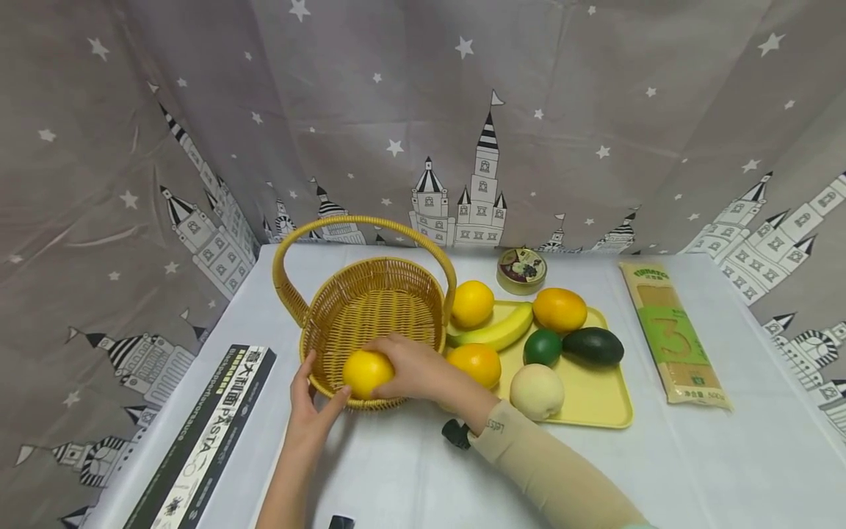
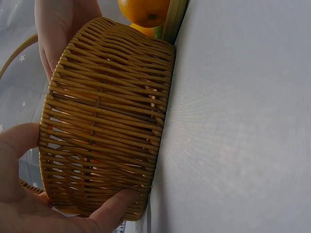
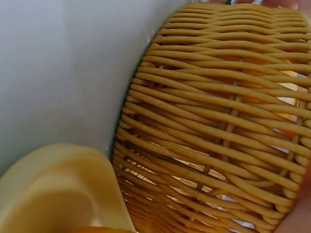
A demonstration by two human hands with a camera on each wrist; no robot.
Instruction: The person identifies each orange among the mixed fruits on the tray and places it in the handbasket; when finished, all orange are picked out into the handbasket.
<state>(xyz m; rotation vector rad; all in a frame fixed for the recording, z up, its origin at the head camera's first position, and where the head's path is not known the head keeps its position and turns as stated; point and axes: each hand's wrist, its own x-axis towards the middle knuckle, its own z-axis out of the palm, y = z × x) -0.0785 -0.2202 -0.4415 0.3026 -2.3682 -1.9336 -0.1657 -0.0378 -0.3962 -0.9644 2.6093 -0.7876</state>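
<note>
A woven tan basket (image 1: pixel 380 316) with a tall arched handle (image 1: pixel 370 220) stands on the white table. My right hand (image 1: pixel 410 367) reaches over its front rim and holds an orange (image 1: pixel 366 373) low inside, near the front wall. At the front left, my left hand (image 1: pixel 311 411) grips the basket's rim and side. In the left wrist view, a thumb and a finger (image 2: pixel 114 208) lie against the woven wall (image 2: pixel 107 121). The right wrist view shows mostly the basket's outer weave (image 3: pixel 218 111); the orange is barely visible through its gaps.
Right of the basket, a yellow tray (image 1: pixel 611 400) bears a banana (image 1: pixel 499 330), a pale peach (image 1: pixel 537 391), an avocado (image 1: pixel 593 346), a green fruit (image 1: pixel 542 347) and several orange fruits. A round tin (image 1: pixel 521 270) stands behind. Pasta packages (image 1: pixel 674 334) lie right and left (image 1: pixel 211 433).
</note>
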